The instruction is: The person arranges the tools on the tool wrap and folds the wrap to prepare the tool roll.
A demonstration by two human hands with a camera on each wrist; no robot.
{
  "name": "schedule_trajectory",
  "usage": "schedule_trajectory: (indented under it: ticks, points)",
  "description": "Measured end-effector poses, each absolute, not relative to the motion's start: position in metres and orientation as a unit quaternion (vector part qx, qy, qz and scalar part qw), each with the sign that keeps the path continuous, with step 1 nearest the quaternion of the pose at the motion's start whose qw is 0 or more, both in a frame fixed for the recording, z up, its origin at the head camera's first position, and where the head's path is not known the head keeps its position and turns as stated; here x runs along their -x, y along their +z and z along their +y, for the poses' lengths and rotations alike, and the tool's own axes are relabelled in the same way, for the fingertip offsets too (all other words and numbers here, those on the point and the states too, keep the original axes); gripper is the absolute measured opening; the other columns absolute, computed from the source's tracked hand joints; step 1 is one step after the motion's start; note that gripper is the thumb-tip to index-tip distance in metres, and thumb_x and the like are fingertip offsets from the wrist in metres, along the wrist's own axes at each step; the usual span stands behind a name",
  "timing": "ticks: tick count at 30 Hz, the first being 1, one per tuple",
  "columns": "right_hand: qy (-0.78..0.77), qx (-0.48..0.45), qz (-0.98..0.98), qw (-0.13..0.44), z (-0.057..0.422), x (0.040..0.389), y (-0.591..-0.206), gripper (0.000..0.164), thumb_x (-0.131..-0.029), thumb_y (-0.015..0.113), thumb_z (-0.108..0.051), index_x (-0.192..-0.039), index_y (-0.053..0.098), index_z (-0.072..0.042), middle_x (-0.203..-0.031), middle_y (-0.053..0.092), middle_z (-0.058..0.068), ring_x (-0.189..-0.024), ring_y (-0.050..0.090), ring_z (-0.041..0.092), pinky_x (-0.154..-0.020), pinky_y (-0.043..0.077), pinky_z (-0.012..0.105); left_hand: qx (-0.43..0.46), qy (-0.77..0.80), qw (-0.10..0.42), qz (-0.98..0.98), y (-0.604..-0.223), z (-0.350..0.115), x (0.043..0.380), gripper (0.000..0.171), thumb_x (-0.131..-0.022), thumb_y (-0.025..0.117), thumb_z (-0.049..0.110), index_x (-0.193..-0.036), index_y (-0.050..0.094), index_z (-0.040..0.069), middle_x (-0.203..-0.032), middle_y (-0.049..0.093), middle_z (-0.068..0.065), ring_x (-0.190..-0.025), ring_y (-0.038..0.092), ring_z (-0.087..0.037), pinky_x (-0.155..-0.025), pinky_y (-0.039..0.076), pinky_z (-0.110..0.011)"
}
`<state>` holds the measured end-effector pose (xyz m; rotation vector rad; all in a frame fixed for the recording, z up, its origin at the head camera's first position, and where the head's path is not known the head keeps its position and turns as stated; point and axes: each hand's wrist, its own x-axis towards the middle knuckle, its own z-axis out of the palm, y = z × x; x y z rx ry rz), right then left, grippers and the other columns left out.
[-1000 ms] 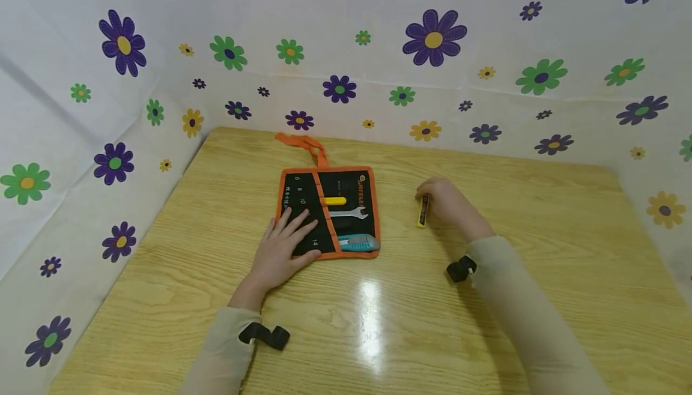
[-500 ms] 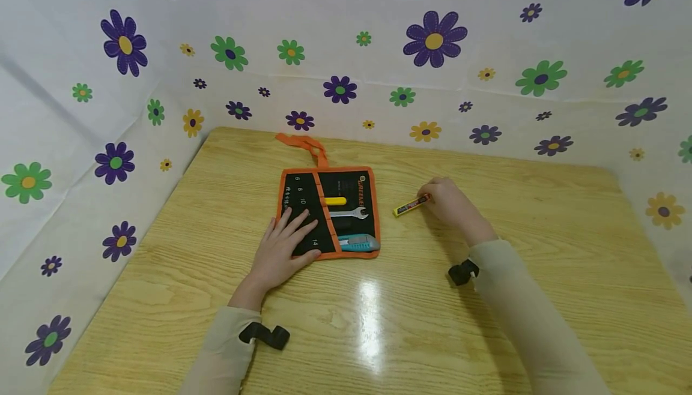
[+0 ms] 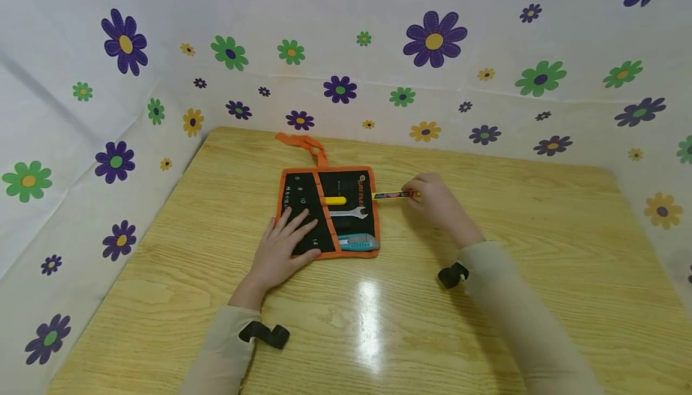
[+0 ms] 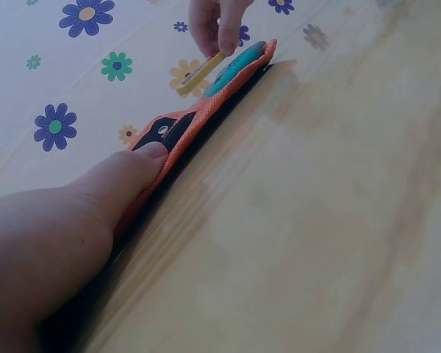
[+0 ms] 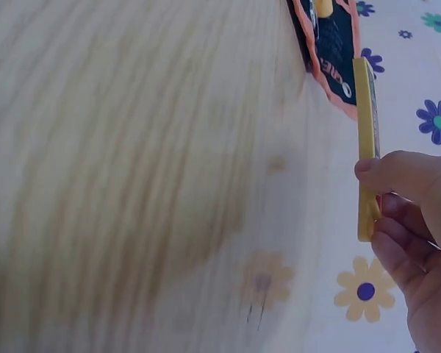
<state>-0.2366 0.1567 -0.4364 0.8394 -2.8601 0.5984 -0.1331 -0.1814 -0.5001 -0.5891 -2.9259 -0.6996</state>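
A black tool pouch (image 3: 346, 180) with orange trim lies flat on the table. My left hand (image 3: 278, 256) rests on its pocket side with fingers spread straight. From the pockets stick out a yellow-ended tool (image 3: 336, 201), an open-end wrench (image 3: 352, 213) and a teal utility knife (image 3: 358, 242). My right hand (image 3: 435, 206) pinches one end of a slim yellow case (image 3: 393, 195) with a dark printed label. Its far end points left and overlaps the pouch's right edge in the head view. In the right wrist view, thumb and fingers grip the case (image 5: 365, 125) near its lower end.
An orange tie strap (image 3: 308, 143) trails from the pouch's back edge onto the wooden table (image 3: 324, 335). Behind and to the left, a white flower-patterned cloth (image 3: 367, 35) borders the table. Black bands with small blocks (image 3: 265, 335) sit on both wrists.
My right hand has moved left toward the pouch, turning the yellow case from pointing toward me to pointing left. The left hand and pouch have stayed in place.
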Motion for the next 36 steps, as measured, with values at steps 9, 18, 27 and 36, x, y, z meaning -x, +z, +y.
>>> schedule_trajectory:
  ticks: [9,18,27,36]
  points:
    - [0.218,-0.301,-0.925,0.080,0.122,0.242,-0.439,0.014,-0.084,0.073,-0.007,-0.096,0.071,0.000,-0.092,0.062,0.011,-0.092,0.053,0.029,-0.086,0.045,0.042,0.186,-0.230,0.028,-0.955,-0.499,-0.182,0.133,0.066,-0.091,0.054,0.057,-0.146,0.042,0.024,-0.155,0.026,0.001,-0.145,0.006,-0.027,-0.114,0.001,-0.050]
    - [0.202,-0.345,-0.914,0.075,0.085,0.251,-0.443,0.017,-0.087,0.070,-0.008,-0.103,0.071,-0.003,-0.093,0.061,0.009,-0.086,0.051,0.026,-0.079,0.045,0.038,0.187,-0.228,0.031,-0.955,-0.501,-0.183,0.134,0.066,-0.091,0.053,0.058,-0.147,0.042,0.025,-0.156,0.026,0.001,-0.145,0.005,-0.027,-0.114,0.001,-0.051]
    - [0.186,-0.357,-0.914,0.049,0.071,0.257,-0.447,0.020,-0.091,0.067,-0.010,-0.111,0.071,-0.011,-0.095,0.058,0.008,-0.086,0.047,0.024,-0.073,0.043,0.034,0.186,-0.226,0.022,-0.956,-0.500,-0.182,0.134,0.066,-0.091,0.051,0.060,-0.147,0.041,0.025,-0.156,0.024,0.002,-0.145,0.004,-0.026,-0.114,0.001,-0.050]
    - [0.132,-0.371,-0.919,0.029,0.066,0.265,-0.451,0.021,-0.093,0.064,-0.008,-0.113,0.070,-0.012,-0.098,0.059,0.009,-0.089,0.048,0.024,-0.077,0.045,0.033,0.188,-0.224,0.020,-0.956,-0.500,-0.183,0.134,0.066,-0.091,0.049,0.060,-0.147,0.041,0.026,-0.156,0.023,0.003,-0.146,0.002,-0.025,-0.114,0.001,-0.051]
